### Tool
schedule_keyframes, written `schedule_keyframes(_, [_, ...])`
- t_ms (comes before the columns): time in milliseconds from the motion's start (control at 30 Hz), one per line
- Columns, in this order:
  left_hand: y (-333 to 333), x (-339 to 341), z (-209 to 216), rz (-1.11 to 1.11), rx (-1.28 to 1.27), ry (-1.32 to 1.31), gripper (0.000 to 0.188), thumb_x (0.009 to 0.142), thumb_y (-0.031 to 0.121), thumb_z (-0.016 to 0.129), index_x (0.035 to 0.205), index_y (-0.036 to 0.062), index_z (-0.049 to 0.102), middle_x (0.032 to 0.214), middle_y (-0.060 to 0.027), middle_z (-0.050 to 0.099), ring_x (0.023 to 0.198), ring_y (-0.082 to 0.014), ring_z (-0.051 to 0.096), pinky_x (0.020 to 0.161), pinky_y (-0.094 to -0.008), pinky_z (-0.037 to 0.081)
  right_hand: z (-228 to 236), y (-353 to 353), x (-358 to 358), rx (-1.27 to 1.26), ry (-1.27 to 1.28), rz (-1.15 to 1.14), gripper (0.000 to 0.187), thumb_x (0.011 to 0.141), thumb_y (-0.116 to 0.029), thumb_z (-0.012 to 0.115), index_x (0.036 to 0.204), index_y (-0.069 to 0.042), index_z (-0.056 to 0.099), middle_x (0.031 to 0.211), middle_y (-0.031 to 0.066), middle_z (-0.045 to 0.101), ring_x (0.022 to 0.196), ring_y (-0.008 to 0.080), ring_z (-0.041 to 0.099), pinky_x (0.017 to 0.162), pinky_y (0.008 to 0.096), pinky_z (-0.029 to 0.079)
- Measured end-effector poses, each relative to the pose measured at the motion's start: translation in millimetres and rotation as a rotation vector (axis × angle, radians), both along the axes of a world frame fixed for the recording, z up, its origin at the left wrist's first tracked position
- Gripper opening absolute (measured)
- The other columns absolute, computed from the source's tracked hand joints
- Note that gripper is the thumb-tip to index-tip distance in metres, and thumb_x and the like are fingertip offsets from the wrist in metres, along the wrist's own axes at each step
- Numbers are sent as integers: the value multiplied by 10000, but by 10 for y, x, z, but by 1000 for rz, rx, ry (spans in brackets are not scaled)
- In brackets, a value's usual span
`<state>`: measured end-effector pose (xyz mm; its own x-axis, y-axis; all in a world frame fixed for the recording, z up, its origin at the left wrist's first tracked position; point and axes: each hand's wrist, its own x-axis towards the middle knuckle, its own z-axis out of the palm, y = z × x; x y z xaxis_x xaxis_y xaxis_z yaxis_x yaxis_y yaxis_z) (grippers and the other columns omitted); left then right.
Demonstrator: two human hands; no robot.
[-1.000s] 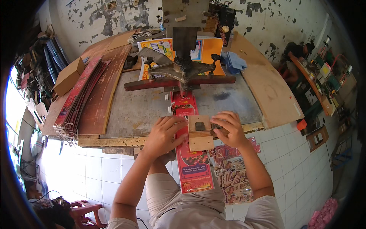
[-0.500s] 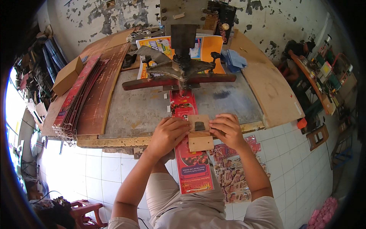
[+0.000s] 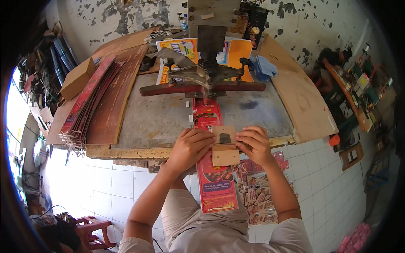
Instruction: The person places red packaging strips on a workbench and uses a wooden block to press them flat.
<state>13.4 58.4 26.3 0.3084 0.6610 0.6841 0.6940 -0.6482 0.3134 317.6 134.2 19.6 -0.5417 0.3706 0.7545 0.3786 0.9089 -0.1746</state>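
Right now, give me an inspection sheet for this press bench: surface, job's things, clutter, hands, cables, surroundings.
Surface: grey metal bench top with a worn wooden front edge, scuffed.
Job's things: long red printed card strip running from under the dark press head over the bench edge; small tan wooden block lying on the strip.
Clutter: stack of red strips at left, brown cardboard box, blue cloth, yellow printed sheets.
Hands: left hand and right hand press against either side of the block, palms down.
Cables: nothing seen on the bench.
Surroundings: white tiled floor, peeling wall, loose printed strips on the floor, red plastic stool.
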Motion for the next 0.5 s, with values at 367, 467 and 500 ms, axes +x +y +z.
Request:
schedule_keyframes(367, [-153,-80,76,82,-23,-65,346,903,144,865,1242,93,823,1360,-50,796,1237,-292,739,1082,-461,544,298,-319,-3,-86,-36,32,359,966,-292,888,1261,-108,800,1362,59,765,1277,285,707,1065,454,538])
schedule_keyframes(467, [-263,-179,-41,213,-78,-113,408,920,171,857,1311,74,790,1408,-92,762,1290,-335,710,1116,-489,528,472,-684,-123,-156,-237,63,399,972,-322,878,1292,-106,778,1433,74,725,1307,312,693,1073,486,558])
schedule_keyframes(500, [-291,-179,-58,221,-106,-113,428,929,184,851,1335,70,777,1420,-103,753,1316,-342,694,1128,-496,520,453,-759,-167,-182,-261,43,398,965,-309,885,1287,-101,776,1443,75,719,1310,323,691,1080,497,562])
